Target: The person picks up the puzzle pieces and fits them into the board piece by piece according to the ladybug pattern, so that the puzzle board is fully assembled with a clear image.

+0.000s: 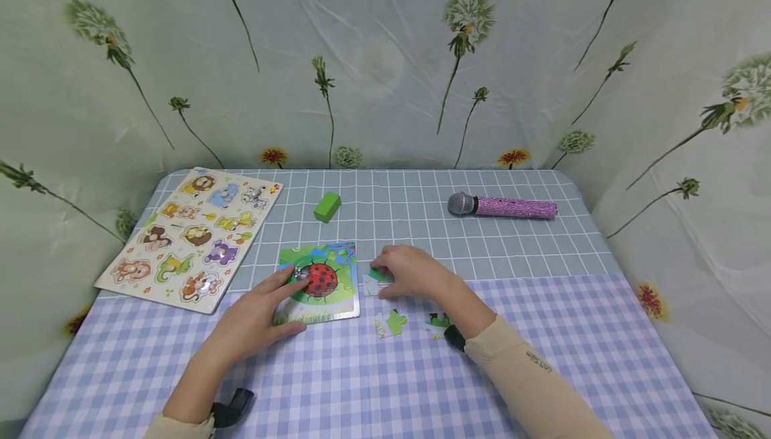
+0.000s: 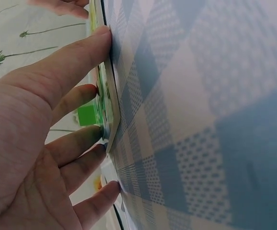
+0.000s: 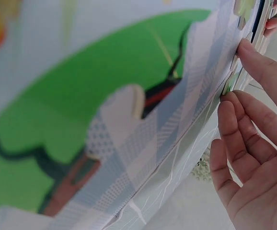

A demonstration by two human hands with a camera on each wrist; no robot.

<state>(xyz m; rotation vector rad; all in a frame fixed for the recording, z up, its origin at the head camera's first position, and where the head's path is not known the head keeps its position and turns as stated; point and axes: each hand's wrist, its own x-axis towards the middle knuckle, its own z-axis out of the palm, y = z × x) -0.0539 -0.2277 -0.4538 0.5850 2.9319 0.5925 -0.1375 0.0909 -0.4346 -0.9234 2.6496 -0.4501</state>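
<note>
A square ladybug puzzle lies on the checked cloth in the head view. My left hand rests on its left side with fingers spread, index fingertip on the ladybug picture and thumb at the near edge. The left wrist view shows that hand with its fingertips along the thin board. Just right of the puzzle, my right hand pinches a puzzle piece between thumb and fingers. From the right wrist, the thumb and fingertips of this hand meet at the piece's edges, low over the table.
Two loose puzzle pieces lie nearer me: a green-and-white one and another partly under my right wrist. An animal peg board lies at the left. Farther back are a green block and a pink glittery microphone.
</note>
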